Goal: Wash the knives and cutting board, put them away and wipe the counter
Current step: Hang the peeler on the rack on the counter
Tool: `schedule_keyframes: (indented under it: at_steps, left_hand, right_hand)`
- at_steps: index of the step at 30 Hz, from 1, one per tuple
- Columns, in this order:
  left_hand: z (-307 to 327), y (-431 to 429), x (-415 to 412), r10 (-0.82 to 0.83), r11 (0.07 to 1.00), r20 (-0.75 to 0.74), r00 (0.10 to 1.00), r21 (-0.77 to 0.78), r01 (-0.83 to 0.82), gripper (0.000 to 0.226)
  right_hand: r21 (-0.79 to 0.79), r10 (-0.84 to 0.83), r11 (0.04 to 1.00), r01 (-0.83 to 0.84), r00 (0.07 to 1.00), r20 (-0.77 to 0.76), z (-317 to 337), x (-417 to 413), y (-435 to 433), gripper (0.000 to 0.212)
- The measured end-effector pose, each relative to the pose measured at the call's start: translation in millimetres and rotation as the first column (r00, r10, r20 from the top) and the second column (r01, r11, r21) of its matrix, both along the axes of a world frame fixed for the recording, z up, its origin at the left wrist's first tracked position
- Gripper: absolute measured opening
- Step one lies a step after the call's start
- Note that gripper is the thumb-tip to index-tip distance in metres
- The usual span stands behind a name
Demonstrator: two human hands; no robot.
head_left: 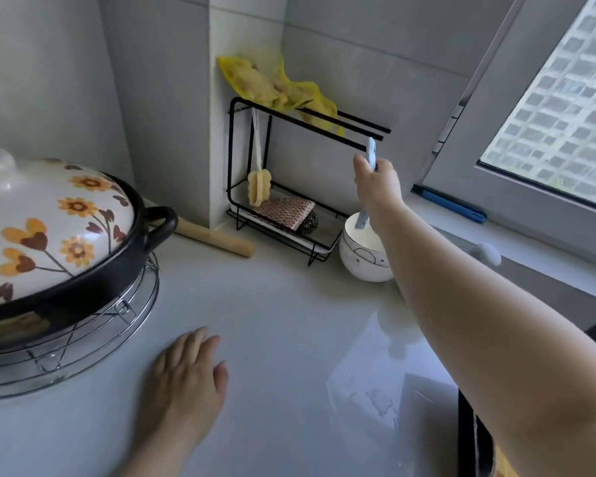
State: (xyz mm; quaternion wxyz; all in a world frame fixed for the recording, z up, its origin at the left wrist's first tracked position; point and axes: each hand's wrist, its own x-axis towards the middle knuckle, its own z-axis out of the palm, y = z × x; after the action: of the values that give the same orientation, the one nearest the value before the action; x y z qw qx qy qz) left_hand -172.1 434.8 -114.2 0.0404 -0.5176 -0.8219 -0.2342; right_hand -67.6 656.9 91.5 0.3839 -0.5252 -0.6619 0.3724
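Centre right, the right hand (375,187) grips a knife (371,151), its tip hidden in the cup (360,265). The left hand (186,370) lies flat.

We've got 1 knife (371,151) here, standing almost upright with its pale blue-white handle on top, gripped by the right hand (377,187). Its grey blade points down into the mouth of the round white holder (362,259). Below it the counter (289,321) lies pale grey and glossy, catching window light.
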Motion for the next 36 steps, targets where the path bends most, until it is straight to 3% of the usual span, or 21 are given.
schedule_keyframes:
  at_steps: [5, 11, 15, 20, 26, 28, 30, 33, 36]
  left_hand:
    - [-7, 5, -2, 0.037, 0.998, -0.049, 0.998, 0.061, -0.034, 0.046]
    - [-10, 7, -1, 0.067, 0.989, -0.086, 0.994, 0.139, -0.054, 0.047]
    - [-10, 7, -2, 0.063, 0.986, -0.094, 0.994, 0.158, -0.048, 0.045]
    - [-4, 7, -2, 0.046, 0.998, -0.086, 0.995, 0.04, -0.043, 0.044]
    - [6, -2, -2, 0.003, 0.995, -0.022, 1.0, -0.101, -0.005, 0.041]
    - [12, -4, -6, -0.011, 0.997, 0.076, 0.997, -0.07, 0.016, 0.038]
    - [13, -5, -8, -0.009, 1.0, 0.276, 0.961, -0.013, 0.013, 0.034]
    - [23, -5, -9, 0.064, 0.997, 0.4, 0.914, -0.07, -0.039, 0.032]
    - [44, -4, 15, 0.118, 0.993, 0.591, 0.798, -0.057, -0.105, 0.033]
  right_hand:
    - [0.022, 0.058, 0.998, -0.056, 0.993, -0.105, -15, -24, 6, 0.014]
    - [-0.024, 0.188, 0.981, -0.194, 0.97, -0.152, -19, -59, 0, 0.049]
    - [0.012, 0.214, 0.977, -0.213, 0.973, -0.086, -17, -77, 6, 0.052]
    - [-0.005, 0.188, 0.982, -0.188, 0.981, 0.043, -27, -81, 14, 0.063]
    - [-0.05, 0.168, 0.986, -0.161, 0.96, 0.224, -27, -17, -19, 0.064]
    - [0.004, 0.166, 0.984, -0.175, 0.942, 0.292, -30, 22, -48, 0.053]
    - [0.049, 0.143, 0.983, -0.175, 0.913, 0.382, -33, 64, -76, 0.041]
    - [0.03, 0.134, 0.984, -0.175, 0.842, 0.523, -45, 140, -124, 0.035]
    - [-0.048, 0.095, 0.995, -0.082, 0.821, 0.563, -71, 214, -157, 0.032]
